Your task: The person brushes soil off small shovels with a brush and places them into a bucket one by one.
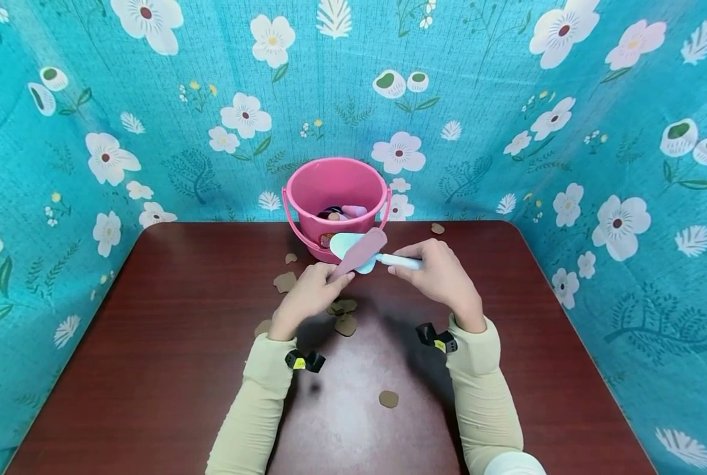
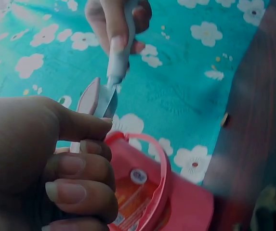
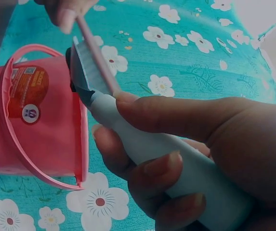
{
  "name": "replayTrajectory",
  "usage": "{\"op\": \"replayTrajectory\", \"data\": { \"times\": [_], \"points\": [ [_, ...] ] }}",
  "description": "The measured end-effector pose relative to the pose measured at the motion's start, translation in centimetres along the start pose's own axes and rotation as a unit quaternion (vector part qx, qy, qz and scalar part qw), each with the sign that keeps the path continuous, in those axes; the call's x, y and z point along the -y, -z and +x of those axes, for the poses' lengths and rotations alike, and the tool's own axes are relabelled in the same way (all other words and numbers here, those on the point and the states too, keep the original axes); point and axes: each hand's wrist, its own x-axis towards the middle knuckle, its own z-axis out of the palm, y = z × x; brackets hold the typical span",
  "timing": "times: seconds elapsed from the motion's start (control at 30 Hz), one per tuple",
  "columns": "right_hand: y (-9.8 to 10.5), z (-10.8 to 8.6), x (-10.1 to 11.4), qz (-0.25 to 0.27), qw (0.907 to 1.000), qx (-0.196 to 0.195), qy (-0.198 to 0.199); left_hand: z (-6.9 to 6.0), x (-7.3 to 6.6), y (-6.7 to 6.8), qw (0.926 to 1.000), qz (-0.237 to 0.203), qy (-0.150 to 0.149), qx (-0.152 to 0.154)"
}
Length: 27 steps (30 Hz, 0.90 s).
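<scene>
My left hand (image 1: 307, 293) pinches one end of a flat pink spatula-like piece (image 1: 362, 251) between thumb and fingers. My right hand (image 1: 442, 274) grips the handle of a pale blue trowel (image 1: 399, 261), its blade pointing left. The pink piece crosses in front of the trowel's blade in the head view. Seen edge-on in the right wrist view, the pink strip (image 3: 97, 53) lies close along the blade (image 3: 83, 72); whether they touch is hard to tell. Both are held up in front of a pink bucket (image 1: 306, 227), which contains several small items (image 1: 344, 212).
Several brown irregular flat pieces (image 1: 345, 324) are scattered on the dark red table (image 1: 187, 343), mostly below and left of my left hand. One lone brown piece (image 1: 388, 398) lies nearer me. Behind the table hangs a turquoise flowered cloth (image 1: 330, 99).
</scene>
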Motion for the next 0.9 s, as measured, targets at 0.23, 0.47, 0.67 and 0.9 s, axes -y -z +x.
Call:
{"op": "replayTrajectory", "data": {
  "times": [0.23,0.47,0.67,0.9],
  "points": [
    [-0.1,-0.1,0.0,-0.005,1.0000,0.004,-0.006,-0.2,1.2,1.6,0.9971,0.038,0.046,-0.046],
    [-0.1,0.0,-0.2,-0.019,0.9998,-0.004,-0.008,-0.8,2.1,3.2,0.9937,0.037,0.074,-0.075],
    [0.0,0.0,-0.1,-0.011,0.9999,-0.001,-0.007,-1.1,2.0,3.8,0.9959,0.003,0.045,-0.078],
    [-0.1,0.0,0.0,-0.002,1.0000,0.000,0.001,-0.8,0.1,2.0,0.9989,-0.019,-0.007,-0.044]
  ]
}}
